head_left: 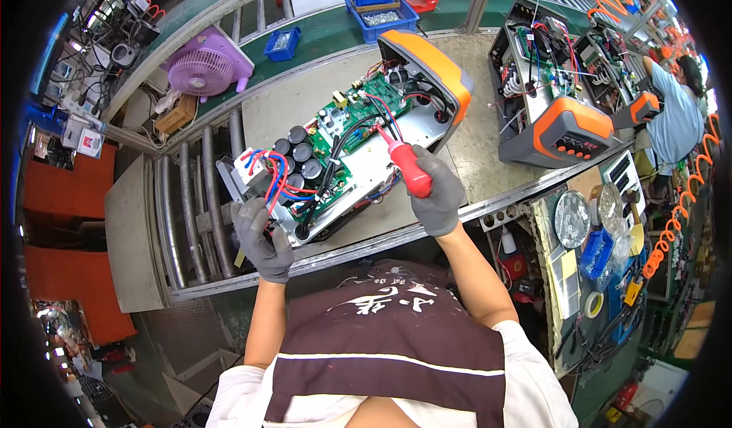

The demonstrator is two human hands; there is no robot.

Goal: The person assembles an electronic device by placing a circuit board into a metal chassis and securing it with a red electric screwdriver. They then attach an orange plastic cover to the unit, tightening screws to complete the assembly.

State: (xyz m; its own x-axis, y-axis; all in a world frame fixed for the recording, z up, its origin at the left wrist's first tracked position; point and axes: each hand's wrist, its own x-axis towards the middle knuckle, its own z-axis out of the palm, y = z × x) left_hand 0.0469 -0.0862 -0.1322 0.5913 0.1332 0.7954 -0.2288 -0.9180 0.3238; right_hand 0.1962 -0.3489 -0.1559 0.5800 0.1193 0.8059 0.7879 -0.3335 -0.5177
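Observation:
An opened electronic unit (347,165) lies on the bench, its green circuit board (358,107), black capacitors and red, blue and black wires exposed, with an orange and grey end panel (431,69) at the far end. My right hand (438,195), in a grey glove, is shut on a red-handled screwdriver (408,167) whose tip points into the board area. My gloved left hand (263,237) grips the near left corner of the unit's metal frame beside the wire bundle.
A second opened unit with an orange front (557,115) stands to the right. Metal rollers (198,199) run along the left. A purple fan (206,65) and blue and red parts bins (377,8) sit behind. Another person (675,111) works at the far right.

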